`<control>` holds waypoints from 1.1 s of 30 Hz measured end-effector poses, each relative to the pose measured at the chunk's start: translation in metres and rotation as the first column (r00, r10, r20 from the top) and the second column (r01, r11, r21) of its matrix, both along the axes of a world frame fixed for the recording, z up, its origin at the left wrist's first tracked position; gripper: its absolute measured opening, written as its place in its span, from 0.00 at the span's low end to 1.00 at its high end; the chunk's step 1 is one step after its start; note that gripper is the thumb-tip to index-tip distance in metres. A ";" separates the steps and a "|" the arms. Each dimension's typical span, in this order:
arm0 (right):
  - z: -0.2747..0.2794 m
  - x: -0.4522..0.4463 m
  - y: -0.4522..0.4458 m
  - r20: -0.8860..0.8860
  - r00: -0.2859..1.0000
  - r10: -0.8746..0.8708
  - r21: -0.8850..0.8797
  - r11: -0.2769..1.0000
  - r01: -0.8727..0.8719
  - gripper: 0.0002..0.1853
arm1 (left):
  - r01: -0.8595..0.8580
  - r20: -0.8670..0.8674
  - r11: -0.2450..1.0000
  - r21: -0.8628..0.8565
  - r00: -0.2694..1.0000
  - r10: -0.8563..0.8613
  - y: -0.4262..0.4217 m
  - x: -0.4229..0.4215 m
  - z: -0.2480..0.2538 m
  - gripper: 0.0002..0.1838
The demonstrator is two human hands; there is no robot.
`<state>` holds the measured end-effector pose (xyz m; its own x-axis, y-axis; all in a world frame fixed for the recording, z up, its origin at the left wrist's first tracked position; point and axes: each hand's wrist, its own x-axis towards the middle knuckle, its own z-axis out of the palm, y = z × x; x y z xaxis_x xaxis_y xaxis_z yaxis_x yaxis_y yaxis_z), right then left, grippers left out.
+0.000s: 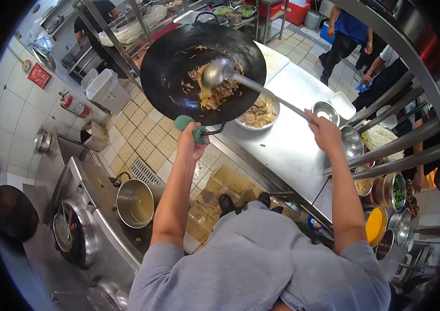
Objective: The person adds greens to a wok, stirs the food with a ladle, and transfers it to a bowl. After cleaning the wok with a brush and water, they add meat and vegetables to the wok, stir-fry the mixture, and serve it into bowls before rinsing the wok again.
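My left hand (pixel 191 142) is closed round the near handle of a large black wok (pixel 165 67), with a green cloth (pixel 182 123) between palm and handle. The wok is held up over the counter's edge, its inside facing me. Brown noodles (pixel 210 98) lie inside it. With my right hand (pixel 326 132) I grip the long handle of a metal ladle (pixel 266 92). Its round bowl rests among the noodles and covers part of them. Partly under the wok's right rim, a white bowl (pixel 276 115) holds more noodles on the counter.
The steel counter (pixel 297 140) carries metal bowls (pixel 325 111) and a white dish (pixel 343 105) to the right. A shelf rack (pixel 386 150) overhangs that side. At lower left are a stove (pixel 75 233) and a deep pot (pixel 135 205). Several people stand beyond the counter.
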<state>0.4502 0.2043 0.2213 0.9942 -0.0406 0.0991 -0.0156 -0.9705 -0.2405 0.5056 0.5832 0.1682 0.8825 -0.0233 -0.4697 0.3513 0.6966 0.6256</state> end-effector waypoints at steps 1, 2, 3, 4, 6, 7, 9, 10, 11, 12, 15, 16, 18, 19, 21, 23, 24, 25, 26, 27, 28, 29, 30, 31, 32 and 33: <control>-0.005 0.007 0.006 -0.006 1.000 -0.009 0.002 1.000 0.009 0.24 | 0.009 -0.006 1.000 0.002 1.000 -0.009 -0.005 -0.001 -0.004 0.06; -0.013 0.015 0.015 -0.013 0.999 -0.053 0.074 0.996 0.054 0.23 | 0.002 0.025 1.000 -0.005 1.000 -0.002 -0.013 -0.001 -0.008 0.06; -0.024 0.019 0.025 -0.021 0.995 -0.095 0.143 0.985 0.097 0.22 | -0.006 0.057 1.000 -0.015 0.998 0.007 -0.021 -0.001 -0.012 0.06; -0.041 0.019 0.038 -0.030 0.998 -0.062 0.328 0.942 0.069 0.22 | 0.003 0.053 1.000 -0.020 0.999 -0.002 -0.030 0.001 -0.015 0.06; -0.074 0.003 0.068 -0.074 0.997 -0.029 0.544 0.837 0.064 0.25 | -0.023 0.154 0.999 0.031 0.988 0.017 -0.047 0.009 -0.020 0.05; -0.086 -0.014 0.082 -0.127 0.992 -0.009 0.586 0.806 0.082 0.25 | -0.075 0.159 0.997 0.022 0.985 0.070 -0.057 0.014 -0.016 0.05; -0.071 -0.052 0.102 -0.232 0.971 0.061 0.630 0.770 0.102 0.25 | -0.075 0.167 0.995 0.065 0.984 0.063 -0.058 0.031 -0.018 0.05; -0.075 -0.059 0.097 -0.236 0.970 0.055 0.628 0.771 0.109 0.25 | -0.075 0.177 0.990 0.117 0.983 0.053 -0.056 0.037 -0.019 0.05; -0.084 -0.065 0.085 -0.219 0.975 0.027 0.468 0.880 0.080 0.26 | -0.055 0.204 0.992 0.113 0.978 0.031 -0.050 0.043 -0.020 0.05; -0.092 -0.071 0.072 -0.198 0.980 0.001 0.288 0.956 0.057 0.26 | -0.042 0.199 0.993 0.113 0.980 0.018 -0.043 0.046 -0.019 0.05; -0.108 -0.078 0.032 -0.143 0.986 -0.090 0.029 0.995 0.095 0.27 | -0.042 0.144 0.992 0.121 0.989 0.025 -0.025 0.050 -0.013 0.05; -0.111 -0.081 0.020 -0.105 0.989 -0.102 -0.002 0.995 0.103 0.27 | -0.059 0.141 0.991 0.117 0.989 0.042 -0.022 0.050 -0.010 0.05; -0.112 -0.087 0.002 -0.091 0.986 -0.139 -0.063 0.989 0.133 0.27 | -0.069 0.125 0.991 0.114 0.991 0.054 -0.016 0.052 -0.015 0.05; -0.110 -0.091 -0.005 -0.062 0.984 -0.165 -0.125 0.980 0.156 0.26 | -0.091 0.162 0.981 0.169 0.985 0.064 -0.015 0.057 -0.021 0.05; -0.099 -0.100 -0.017 -0.051 0.981 -0.188 -0.142 0.973 0.180 0.26 | -0.131 0.224 0.961 0.244 0.972 0.076 -0.011 0.063 -0.025 0.07; -0.089 -0.105 -0.020 -0.010 0.975 -0.223 -0.167 0.961 0.218 0.25 | -0.120 0.225 0.951 0.284 0.973 0.055 0.002 0.063 -0.018 0.08; -0.081 -0.106 -0.021 -0.009 0.978 -0.210 -0.164 0.965 0.206 0.25 | -0.113 0.227 0.939 0.326 0.973 0.038 0.008 0.062 -0.011 0.09; -0.070 -0.105 -0.020 0.021 0.978 -0.207 -0.190 0.960 0.207 0.25 | -0.134 0.232 0.934 0.331 0.971 0.057 0.015 0.062 -0.009 0.09; -0.058 -0.099 -0.017 0.051 0.979 -0.198 -0.211 0.956 0.204 0.24 | -0.149 0.263 0.914 0.378 0.963 0.048 0.022 0.062 -0.006 0.09; -0.040 -0.089 -0.007 0.051 0.974 -0.223 -0.168 0.959 0.228 0.24 | -0.162 0.291 0.889 0.427 0.956 0.035 0.030 0.060 -0.002 0.09; -0.024 -0.077 0.006 0.050 0.977 -0.205 -0.155 0.965 0.210 0.24 | -0.180 0.294 0.880 0.439 0.955 0.049 0.035 0.056 0.001 0.09; -0.007 -0.062 0.020 0.038 0.979 -0.202 -0.132 0.970 0.205 0.24 | -0.174 0.307 0.886 0.429 0.951 0.038 0.036 0.052 0.006 0.09; 0.002 -0.045 0.033 0.028 0.979 -0.201 -0.113 0.973 0.203 0.24 | -0.165 0.322 0.894 0.415 0.947 0.026 0.036 0.050 0.010 0.09; 0.005 -0.026 0.047 0.043 0.986 -0.159 -0.010 0.987 0.160 0.24 | -0.153 0.291 0.898 0.413 0.956 0.030 0.036 0.045 0.013 0.10; 0.009 -0.006 0.060 0.062 0.991 -0.121 0.092 0.989 0.115 0.24 | -0.159 0.297 0.897 0.413 0.954 0.032 0.035 0.041 0.012 0.10; -0.006 0.019 0.072 0.071 0.994 -0.087 0.146 0.986 0.076 0.24 | -0.132 0.285 0.913 0.387 0.958 0.018 0.034 0.039 0.009 0.09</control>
